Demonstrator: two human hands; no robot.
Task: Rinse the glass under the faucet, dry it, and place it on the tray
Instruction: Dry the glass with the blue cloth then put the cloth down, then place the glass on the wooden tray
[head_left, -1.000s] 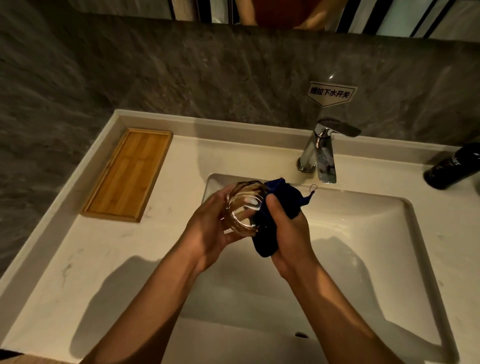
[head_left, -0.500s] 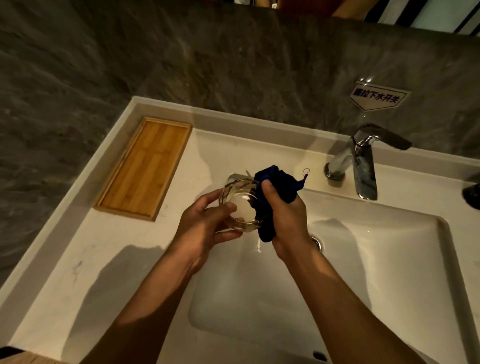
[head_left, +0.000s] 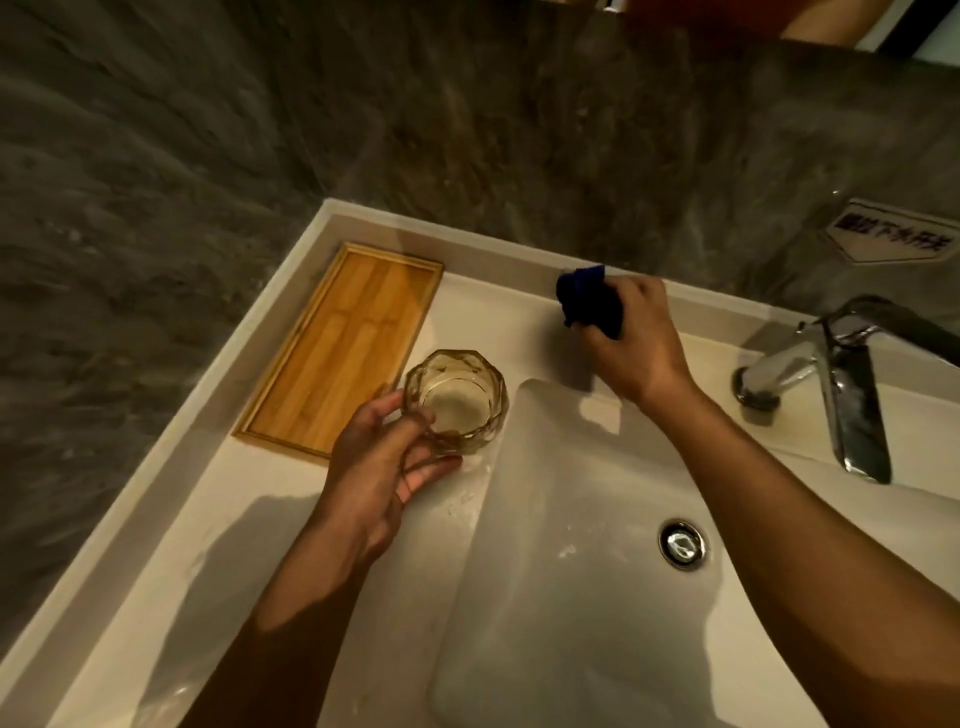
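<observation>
My left hand (head_left: 379, 467) grips a faceted clear glass (head_left: 457, 400), upright with its mouth up, over the white counter just right of the wooden tray (head_left: 343, 343). The tray has nothing on it and lies along the counter's left side. My right hand (head_left: 634, 343) is shut on a dark blue cloth (head_left: 589, 299) near the counter's back edge, behind the basin's far left corner and apart from the glass. The chrome faucet (head_left: 841, 384) stands at the right, and I see no water running from it.
The white basin (head_left: 571, 571) with its metal drain (head_left: 682, 543) fills the lower right. A dark stone wall rises behind the counter, with a small sign (head_left: 893, 234) on it at the upper right.
My hands have separated: the left carried the glass left toward the tray, the right took the blue cloth away to the back of the counter. The view has shifted left.
</observation>
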